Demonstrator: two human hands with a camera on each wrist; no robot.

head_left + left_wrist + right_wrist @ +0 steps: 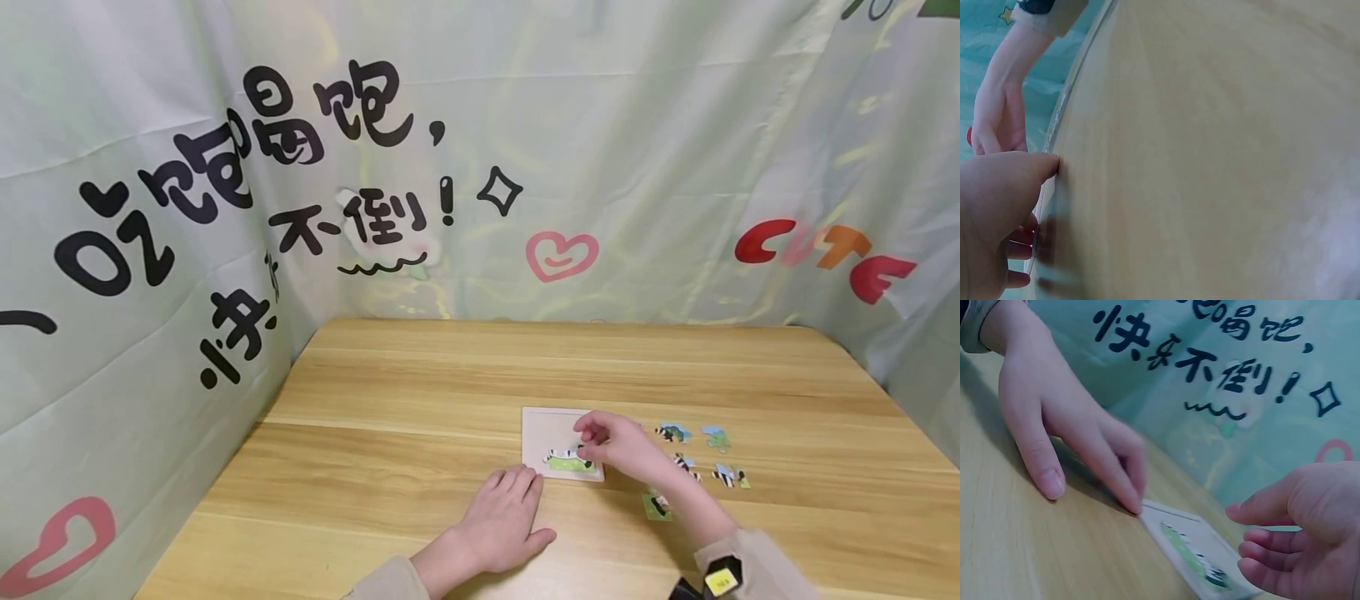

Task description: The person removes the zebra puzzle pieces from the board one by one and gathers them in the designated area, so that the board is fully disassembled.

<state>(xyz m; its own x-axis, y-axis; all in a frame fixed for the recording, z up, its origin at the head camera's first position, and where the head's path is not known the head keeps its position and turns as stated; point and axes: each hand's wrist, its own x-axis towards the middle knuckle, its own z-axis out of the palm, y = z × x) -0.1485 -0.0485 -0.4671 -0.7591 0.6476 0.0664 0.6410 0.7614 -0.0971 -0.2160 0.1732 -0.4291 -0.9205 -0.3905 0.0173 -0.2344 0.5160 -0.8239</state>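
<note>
A pale puzzle board (542, 427) lies on the wooden table, with green, white and black puzzle pieces (566, 462) joined in a strip along its near side. My left hand (504, 521) rests flat on the table, fingertips right at the board's near left corner. Over the right part of the board hovers my right hand (618, 446), fingers loosely bent. In the right wrist view, the thumb of that hand (1310, 531) stands apart from its fingers and nothing shows between them. The laid strip (1194, 556) appears just beyond it.
Several loose puzzle pieces lie right of the board, among them a blue and green one (716, 439), a striped one (727, 476) and a green one (657, 506) under the right forearm. A printed curtain (637, 167) encloses the wooden table (390, 383).
</note>
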